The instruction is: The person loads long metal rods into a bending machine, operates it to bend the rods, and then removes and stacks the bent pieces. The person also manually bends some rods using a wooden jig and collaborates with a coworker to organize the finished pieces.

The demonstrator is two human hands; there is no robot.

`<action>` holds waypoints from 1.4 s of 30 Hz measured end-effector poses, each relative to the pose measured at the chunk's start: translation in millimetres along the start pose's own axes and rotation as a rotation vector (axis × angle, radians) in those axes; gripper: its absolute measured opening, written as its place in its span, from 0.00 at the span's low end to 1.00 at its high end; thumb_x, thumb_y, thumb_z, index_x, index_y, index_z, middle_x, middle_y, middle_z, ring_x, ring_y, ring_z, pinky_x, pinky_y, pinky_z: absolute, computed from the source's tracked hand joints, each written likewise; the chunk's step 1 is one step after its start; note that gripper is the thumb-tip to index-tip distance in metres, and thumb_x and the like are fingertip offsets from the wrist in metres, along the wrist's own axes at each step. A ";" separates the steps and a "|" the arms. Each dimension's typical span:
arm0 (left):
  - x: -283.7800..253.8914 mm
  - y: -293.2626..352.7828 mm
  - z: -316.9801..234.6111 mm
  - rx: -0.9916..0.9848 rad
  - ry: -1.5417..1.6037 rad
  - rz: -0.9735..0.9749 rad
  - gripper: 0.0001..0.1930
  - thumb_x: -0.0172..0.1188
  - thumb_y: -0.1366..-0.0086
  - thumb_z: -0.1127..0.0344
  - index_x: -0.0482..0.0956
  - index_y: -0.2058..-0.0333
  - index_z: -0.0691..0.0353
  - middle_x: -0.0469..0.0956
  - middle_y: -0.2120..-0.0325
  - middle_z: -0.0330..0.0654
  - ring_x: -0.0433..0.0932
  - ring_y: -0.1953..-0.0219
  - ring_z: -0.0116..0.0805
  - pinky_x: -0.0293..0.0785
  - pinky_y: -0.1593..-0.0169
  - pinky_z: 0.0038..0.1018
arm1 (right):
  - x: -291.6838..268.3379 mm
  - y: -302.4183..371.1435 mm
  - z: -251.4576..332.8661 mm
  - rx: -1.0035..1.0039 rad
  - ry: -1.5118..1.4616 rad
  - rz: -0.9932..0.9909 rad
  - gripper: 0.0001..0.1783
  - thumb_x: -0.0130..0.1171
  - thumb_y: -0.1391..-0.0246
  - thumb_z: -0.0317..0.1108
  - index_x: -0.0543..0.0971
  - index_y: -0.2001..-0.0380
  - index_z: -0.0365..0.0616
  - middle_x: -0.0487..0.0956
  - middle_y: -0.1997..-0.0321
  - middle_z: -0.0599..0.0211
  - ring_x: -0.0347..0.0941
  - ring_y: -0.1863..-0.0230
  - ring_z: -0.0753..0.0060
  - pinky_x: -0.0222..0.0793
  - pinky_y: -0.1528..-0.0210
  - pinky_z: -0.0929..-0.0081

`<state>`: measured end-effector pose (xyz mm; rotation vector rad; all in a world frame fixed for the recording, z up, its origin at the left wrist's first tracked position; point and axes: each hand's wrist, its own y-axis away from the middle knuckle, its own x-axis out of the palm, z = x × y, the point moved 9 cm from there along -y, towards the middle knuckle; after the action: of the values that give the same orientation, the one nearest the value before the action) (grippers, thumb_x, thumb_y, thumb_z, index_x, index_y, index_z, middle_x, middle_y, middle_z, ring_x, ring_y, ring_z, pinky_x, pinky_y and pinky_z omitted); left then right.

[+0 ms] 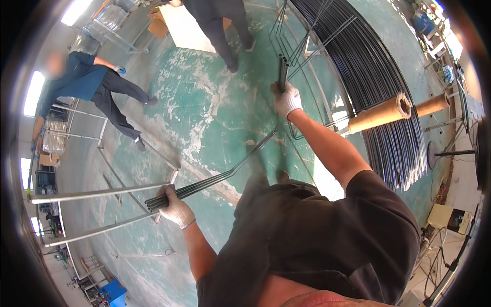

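Note:
A small bundle of dark metal tubes (204,185), bent at several places, runs across in front of my body. Around its near left end my left hand (176,210), in a white knit glove, is closed. The tube ends stick out past the fingers, just over the pale metal rails of a rack (102,194). My right hand (288,100), gloved too, grips the bundle's other end, which points up with its open tube ends showing. Bent dark tubes (307,48) rest on a frame beyond my right hand.
A long stack of straight dark rods (365,77) lies on the right, with a brown-wrapped roll (378,114) across it. On the left a person in blue (89,77) stands by the rack. Another person (220,30) stands at the far side near a pale board (186,29).

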<state>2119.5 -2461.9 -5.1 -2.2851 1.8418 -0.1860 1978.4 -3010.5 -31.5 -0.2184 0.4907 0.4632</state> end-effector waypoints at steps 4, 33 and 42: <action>77.9 -37.1 -0.7 0.026 -0.064 0.103 0.10 0.57 0.26 0.72 0.78 0.53 0.74 0.82 0.65 0.49 0.82 0.61 0.39 0.82 0.51 0.34 | 25.9 -90.1 -7.9 -0.068 -0.046 -0.066 0.15 0.62 0.35 0.45 0.82 0.57 0.43 0.83 0.65 0.43 0.80 0.58 0.35 0.75 0.54 0.51; 700.2 -195.8 63.1 0.079 -0.265 0.914 0.06 0.58 0.30 0.73 0.79 0.67 0.66 0.79 0.68 0.42 0.78 0.63 0.35 0.76 0.56 0.33 | 159.0 -737.1 -86.6 0.257 -0.202 -0.113 0.28 0.69 0.41 0.45 0.80 0.41 0.43 0.84 0.45 0.47 0.80 0.40 0.48 0.72 0.38 0.59; 769.2 -253.5 60.0 -0.027 -0.226 0.796 0.02 0.58 0.31 0.75 0.78 0.62 0.67 0.75 0.74 0.40 0.77 0.68 0.34 0.79 0.56 0.35 | -129.8 -697.2 -256.9 0.665 0.156 -1.192 0.73 0.88 0.71 0.57 0.61 0.29 0.25 0.67 0.29 0.30 0.66 0.28 0.37 0.64 0.25 0.53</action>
<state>2539.7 -3156.6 -25.5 -1.3468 2.4360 0.2105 2106.1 -3748.0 -124.2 0.1184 0.5533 -0.8842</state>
